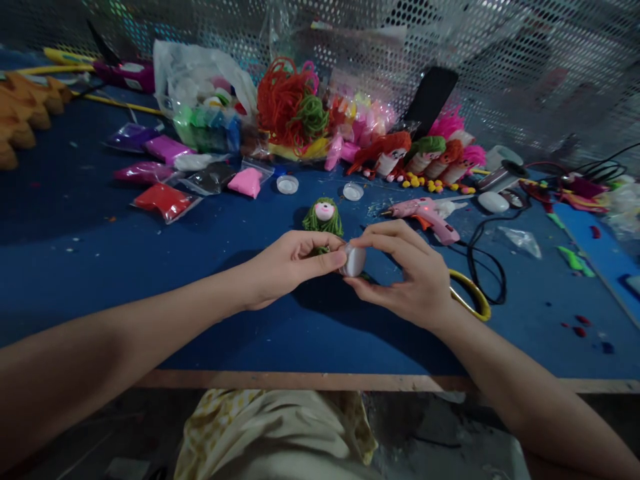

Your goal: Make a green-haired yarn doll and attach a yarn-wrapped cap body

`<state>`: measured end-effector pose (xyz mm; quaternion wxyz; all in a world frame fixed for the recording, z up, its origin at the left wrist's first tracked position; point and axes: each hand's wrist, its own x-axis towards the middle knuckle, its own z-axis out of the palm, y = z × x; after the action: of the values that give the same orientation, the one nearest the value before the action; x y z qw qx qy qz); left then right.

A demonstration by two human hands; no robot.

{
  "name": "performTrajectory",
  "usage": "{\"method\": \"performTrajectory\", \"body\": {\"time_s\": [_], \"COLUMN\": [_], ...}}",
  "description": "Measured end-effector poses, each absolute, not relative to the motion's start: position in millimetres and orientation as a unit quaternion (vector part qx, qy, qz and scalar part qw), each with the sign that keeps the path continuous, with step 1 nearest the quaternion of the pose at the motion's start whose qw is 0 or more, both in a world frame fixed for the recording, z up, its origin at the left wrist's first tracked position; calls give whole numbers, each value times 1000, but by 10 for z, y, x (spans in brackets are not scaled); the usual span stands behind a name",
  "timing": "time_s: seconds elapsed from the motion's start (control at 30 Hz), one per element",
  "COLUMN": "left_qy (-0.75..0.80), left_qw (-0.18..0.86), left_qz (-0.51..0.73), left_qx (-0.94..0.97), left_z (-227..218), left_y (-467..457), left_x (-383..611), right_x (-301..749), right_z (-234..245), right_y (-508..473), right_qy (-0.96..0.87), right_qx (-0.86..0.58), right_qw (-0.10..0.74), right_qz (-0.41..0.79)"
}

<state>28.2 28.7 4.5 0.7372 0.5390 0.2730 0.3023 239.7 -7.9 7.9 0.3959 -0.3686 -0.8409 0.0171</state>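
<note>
Between my two hands is a small round plastic tub (355, 261), pale and shiny, tilted on its side. My left hand (300, 261) pinches its left edge between thumb and fingers. The fingertips and thumb of my right hand (407, 270) close around its other side. Just behind them stands a doll head (324, 212) with a painted pink face and green yarn hair. A bit of green shows within the curl of my left fingers; whether they touch it, I cannot tell. A pink glue gun (425, 212) with a lit red light lies beyond my right hand.
Two small clear lids, a left one (287, 185) and a right one (353, 191), lie farther back. Clay packets (165, 200) spread at left; orange yarn (283, 100) and several finished dolls (393, 157) line the back. Yellow-handled scissors (473, 293) and a black cord (493, 257) sit by my right wrist.
</note>
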Motion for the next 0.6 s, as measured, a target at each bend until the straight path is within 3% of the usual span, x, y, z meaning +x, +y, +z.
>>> {"method": "performTrajectory", "body": {"time_s": [0.27,0.6], "left_qy": [240,279], "left_qw": [722,754], "left_qz": [250,238], "left_qx": [599,545], "left_z": [17,99], "left_y": [260,423], "left_x": [252,217], "right_x": [2367,2413], "right_z": [36,128], "right_y": [-102,-39], "right_qy": [-850,-833], "right_qx": [-348,-347], "right_qw": [395,428], "right_qz": [-18,52]}}
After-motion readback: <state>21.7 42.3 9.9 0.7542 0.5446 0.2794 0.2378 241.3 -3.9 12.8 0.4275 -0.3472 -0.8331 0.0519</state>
